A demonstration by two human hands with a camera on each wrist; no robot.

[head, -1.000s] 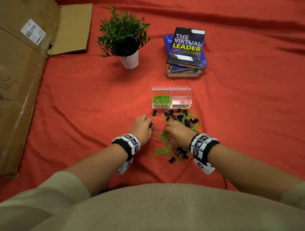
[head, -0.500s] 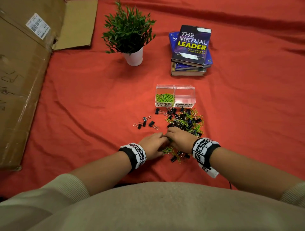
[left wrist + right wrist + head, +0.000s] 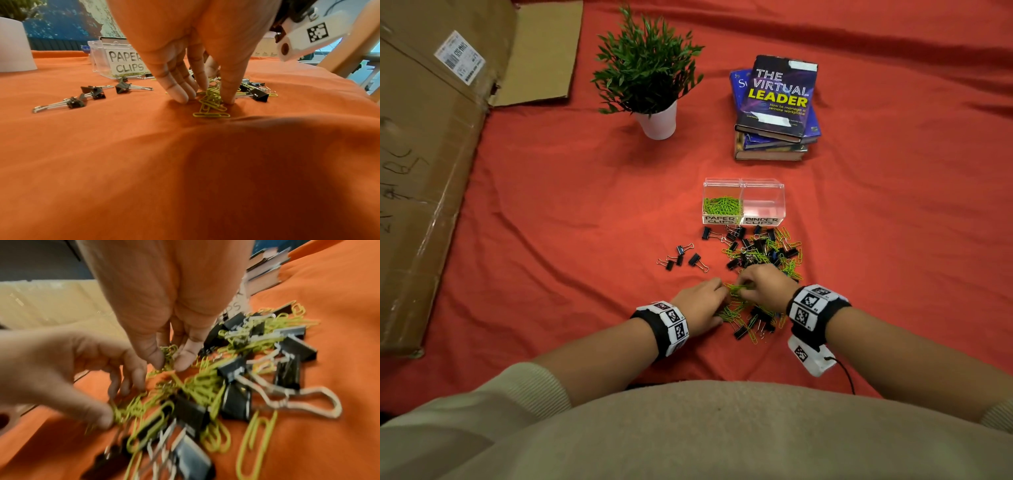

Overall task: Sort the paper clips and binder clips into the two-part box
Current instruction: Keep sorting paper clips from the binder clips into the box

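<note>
The clear two-part box (image 3: 743, 186) stands beyond the pile; its "PAPER CLIPS" half (image 3: 127, 63) holds green paper clips (image 3: 722, 205), and the "BINDER CLIPS" half (image 3: 763, 205) looks empty. A mixed pile of black binder clips and green paper clips (image 3: 763, 251) lies in front of it. Both hands work at the pile's near end. My left hand (image 3: 719, 286) (image 3: 207, 97) pinches a bunch of green paper clips (image 3: 211, 104) between thumb and fingers against the cloth. My right hand (image 3: 744, 286) (image 3: 169, 361) pinches a few green clips (image 3: 168, 352) between thumb and forefinger.
Several binder clips (image 3: 681, 258) lie apart to the left of the pile. A potted plant (image 3: 650, 75) and a stack of books (image 3: 774, 109) stand further back. A large cardboard box (image 3: 424, 164) fills the left side. Red cloth (image 3: 551, 222) covers the surface.
My left hand drew back from the left, leaving several binder clips lying apart there, and joined the right hand at the pile's near end. Both now hold green paper clips.
</note>
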